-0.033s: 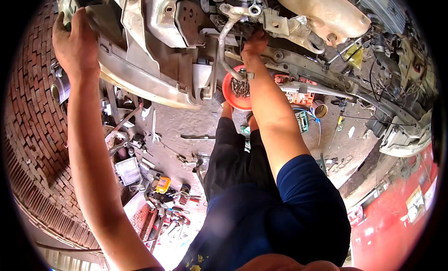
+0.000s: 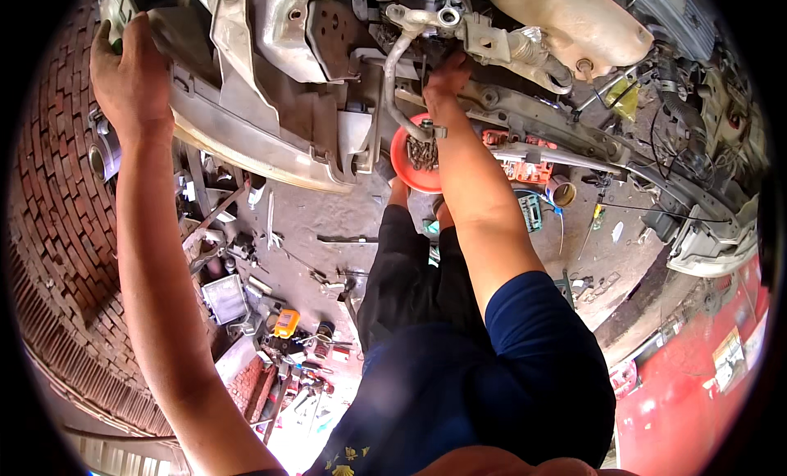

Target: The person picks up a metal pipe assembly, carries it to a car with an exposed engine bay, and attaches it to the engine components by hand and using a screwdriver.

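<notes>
My left hand is closed around the outer end of a long grey car headlight, whose pale lens edge curves along the front of the car. Its fingertips curl over the far side, with a small green bit showing between thumb and fingers. My right hand reaches in beneath a bent metal pipe and a pale metal bracket. Its fingers are in shadow, mostly hidden among the parts. Below my right wrist, a round red bowl holds dark bolts, partly covered by my forearm.
A beige plastic tank sits at the upper right, above a long metal crossmember. On the floor are a red tool case, a tin can and scattered tools. A brick wall rises at the left.
My left hand has shifted very slightly left. My right hand stays in the same place among the metal parts.
</notes>
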Demonstrator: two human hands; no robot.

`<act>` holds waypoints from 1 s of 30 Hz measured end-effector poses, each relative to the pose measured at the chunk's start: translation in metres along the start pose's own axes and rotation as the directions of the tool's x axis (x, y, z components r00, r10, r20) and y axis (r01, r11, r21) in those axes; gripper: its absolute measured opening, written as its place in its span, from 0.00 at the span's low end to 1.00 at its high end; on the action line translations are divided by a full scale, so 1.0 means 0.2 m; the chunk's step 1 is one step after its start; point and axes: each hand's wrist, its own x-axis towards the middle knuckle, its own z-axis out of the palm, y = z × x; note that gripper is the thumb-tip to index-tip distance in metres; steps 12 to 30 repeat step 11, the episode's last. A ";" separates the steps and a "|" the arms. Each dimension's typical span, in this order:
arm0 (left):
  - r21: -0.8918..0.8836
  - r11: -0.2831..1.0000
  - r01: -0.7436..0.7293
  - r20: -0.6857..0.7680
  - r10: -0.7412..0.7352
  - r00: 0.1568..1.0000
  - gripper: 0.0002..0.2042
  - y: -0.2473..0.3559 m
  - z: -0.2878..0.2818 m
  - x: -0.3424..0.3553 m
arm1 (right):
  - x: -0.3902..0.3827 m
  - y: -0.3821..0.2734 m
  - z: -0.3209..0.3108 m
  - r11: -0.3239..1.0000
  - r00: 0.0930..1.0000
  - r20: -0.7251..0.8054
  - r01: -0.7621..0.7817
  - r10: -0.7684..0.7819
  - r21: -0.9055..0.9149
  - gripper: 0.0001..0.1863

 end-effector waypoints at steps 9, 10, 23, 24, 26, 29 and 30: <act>-0.064 0.993 0.097 0.029 -0.095 0.995 0.28 -0.03 -0.01 -0.02 | -0.01 -0.18 -0.03 0.579 0.728 0.386 -0.685 0.566 0.443 0.17; -0.039 0.998 0.053 0.005 -0.053 0.999 0.28 -0.03 -0.01 -0.01 | 0.00 -0.18 -0.03 0.540 0.706 0.437 -0.708 0.557 0.456 0.19; -0.015 1.000 0.009 -0.020 -0.009 1.000 0.29 -0.03 0.00 -0.01 | 0.02 -0.18 -0.03 0.489 0.659 0.454 -0.751 0.599 0.444 0.20; -0.015 1.000 0.009 -0.020 -0.009 1.000 0.29 -0.03 0.00 -0.01 | 0.02 -0.18 -0.03 0.489 0.659 0.454 -0.751 0.599 0.444 0.20; -0.015 1.000 0.009 -0.020 -0.009 1.000 0.29 -0.03 0.00 -0.01 | 0.02 -0.18 -0.03 0.489 0.659 0.454 -0.751 0.599 0.444 0.20; -0.015 1.000 0.009 -0.020 -0.009 1.000 0.29 -0.03 0.00 -0.01 | 0.02 -0.18 -0.03 0.489 0.659 0.454 -0.751 0.599 0.444 0.20; -0.015 1.000 0.009 -0.020 -0.009 1.000 0.29 -0.03 0.00 -0.01 | 0.02 -0.18 -0.03 0.489 0.659 0.454 -0.751 0.599 0.444 0.20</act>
